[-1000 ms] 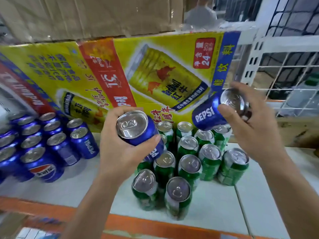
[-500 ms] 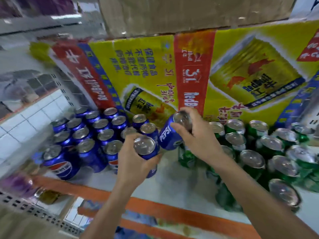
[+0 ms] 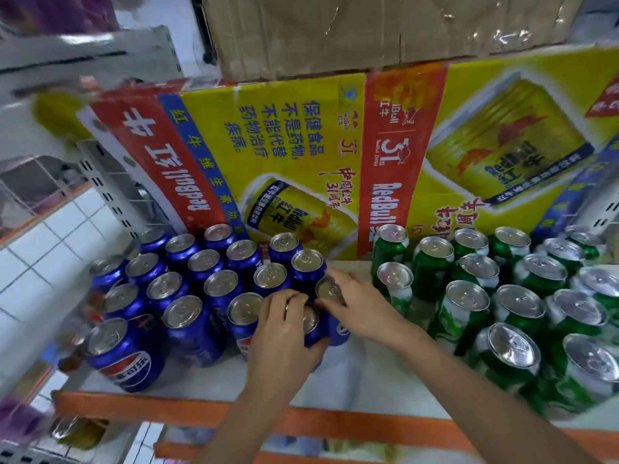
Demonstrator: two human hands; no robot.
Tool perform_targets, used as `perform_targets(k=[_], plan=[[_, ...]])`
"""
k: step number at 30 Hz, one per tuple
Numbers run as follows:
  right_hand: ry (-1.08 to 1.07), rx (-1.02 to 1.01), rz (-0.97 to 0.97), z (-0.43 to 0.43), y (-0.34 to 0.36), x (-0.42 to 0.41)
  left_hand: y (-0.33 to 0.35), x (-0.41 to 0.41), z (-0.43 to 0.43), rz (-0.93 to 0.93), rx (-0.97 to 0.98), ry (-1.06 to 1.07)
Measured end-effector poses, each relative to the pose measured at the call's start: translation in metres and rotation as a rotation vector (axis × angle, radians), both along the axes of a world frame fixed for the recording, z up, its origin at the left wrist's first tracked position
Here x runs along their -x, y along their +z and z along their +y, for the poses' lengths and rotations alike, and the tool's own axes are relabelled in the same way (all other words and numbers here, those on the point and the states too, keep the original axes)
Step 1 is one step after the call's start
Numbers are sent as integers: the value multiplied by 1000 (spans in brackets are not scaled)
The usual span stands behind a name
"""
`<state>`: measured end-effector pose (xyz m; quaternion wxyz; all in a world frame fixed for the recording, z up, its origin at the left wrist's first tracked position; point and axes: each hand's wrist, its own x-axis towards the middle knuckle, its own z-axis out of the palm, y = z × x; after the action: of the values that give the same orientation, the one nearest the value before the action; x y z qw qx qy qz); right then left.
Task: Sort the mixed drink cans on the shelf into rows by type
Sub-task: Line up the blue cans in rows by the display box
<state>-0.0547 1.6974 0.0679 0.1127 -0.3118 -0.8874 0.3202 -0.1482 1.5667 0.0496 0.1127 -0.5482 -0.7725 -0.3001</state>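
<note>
Several blue Pepsi cans (image 3: 187,296) stand upright in rows on the left of the white shelf (image 3: 368,380). Several green cans (image 3: 522,296) stand grouped on the right, with a bare gap between the two groups. My left hand (image 3: 284,336) grips a blue Pepsi can (image 3: 313,324) at the right front edge of the blue group, standing on the shelf. Just behind it, my right hand (image 3: 361,306) grips another blue Pepsi can (image 3: 330,289) from the right side, its silver top showing between my fingers.
A yellow and red Red Bull carton (image 3: 335,155) lies along the back of the shelf, under a brown cardboard box (image 3: 368,31). The shelf's orange front rail (image 3: 201,410) runs below my arms. A white perforated upright (image 3: 107,189) and white tiled wall stand at the left.
Both hands carried their blue cans leftward and down from above the green cans to the right edge of the blue group. The view swung left with them.
</note>
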Motion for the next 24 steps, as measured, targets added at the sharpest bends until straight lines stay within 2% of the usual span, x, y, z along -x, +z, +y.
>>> perform_targets(k=[2, 5, 7, 9, 11, 13, 16, 19, 21, 23, 24], plan=[[67, -42, -19, 1, 6, 0, 4, 1, 2, 112, 12, -46], [108, -223, 14, 12, 22, -9, 12, -5, 7, 160, -32, -75], [84, -390, -123, 27, 31, -23, 19, -16, 18, 131, -88, -105], [46, -443, -378, 41, 39, -39, 26, -33, 35, 37, -72, -173], [47, -377, -506, 50, 48, -52, 24, -51, 57, -115, 42, -237], [58, -328, -499, 56, 54, -60, 23, -68, 79, -274, 160, -248], [72, -352, -516, 67, 59, -75, 28, -78, 107, -442, 155, -180], [63, -355, -513, 81, 58, -89, 25, -75, 128, -606, 296, -268], [80, -373, -505, 88, 56, -94, 19, -76, 138, -792, 348, -270], [111, -378, -516, 91, 54, -96, 15, -76, 147, -865, 264, -179], [125, -380, -513, 92, 52, -98, 13, -74, 155, -833, 198, -147]])
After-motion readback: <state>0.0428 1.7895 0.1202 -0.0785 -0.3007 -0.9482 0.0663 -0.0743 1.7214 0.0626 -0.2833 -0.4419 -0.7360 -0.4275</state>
